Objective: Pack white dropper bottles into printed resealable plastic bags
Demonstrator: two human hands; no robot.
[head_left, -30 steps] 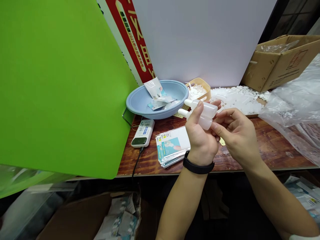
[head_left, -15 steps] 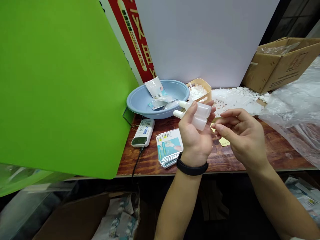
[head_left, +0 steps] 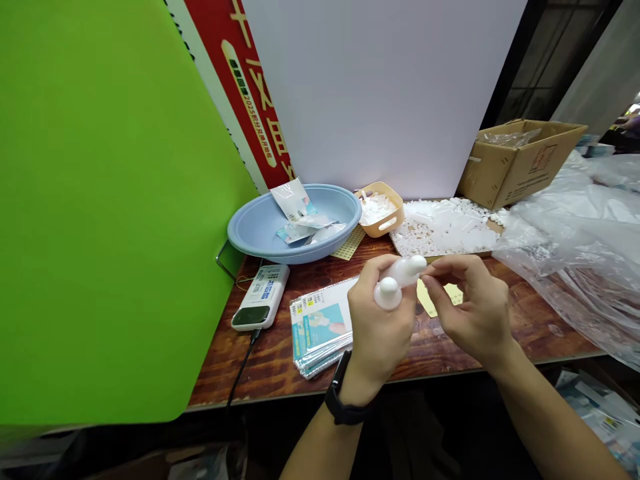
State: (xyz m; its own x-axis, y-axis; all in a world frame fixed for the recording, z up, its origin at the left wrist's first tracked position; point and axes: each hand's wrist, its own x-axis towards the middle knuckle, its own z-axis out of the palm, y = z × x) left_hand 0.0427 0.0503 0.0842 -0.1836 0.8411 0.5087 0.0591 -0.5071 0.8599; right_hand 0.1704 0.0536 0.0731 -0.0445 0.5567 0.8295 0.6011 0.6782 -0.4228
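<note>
Bottles (head_left: 401, 279) are being clamped by the left hand (head_left: 377, 327), slanting toward the nearby right hand (head_left: 473, 308), which is being held apart, gripping nothing.

A wooden tabletop (head_left: 545, 327) carries a pale blue plastic basin (head_left: 253, 230) holding foil sachets (head_left: 293, 200), and a tan plastic basket (head_left: 393, 217) of white plastic pieces. White plastic pieces (head_left: 445, 227) also lie spread beside the basket. A white power bank (head_left: 260, 298) with a black cable sits near a stack of printed foil sachets (head_left: 320, 333). A cardboard box (head_left: 515, 163) and a clear plastic bag (head_left: 565, 267) lie at the right, with a green board (head_left: 100, 200), a white board (head_left: 370, 100) and a red banner (head_left: 240, 93) behind.
</note>
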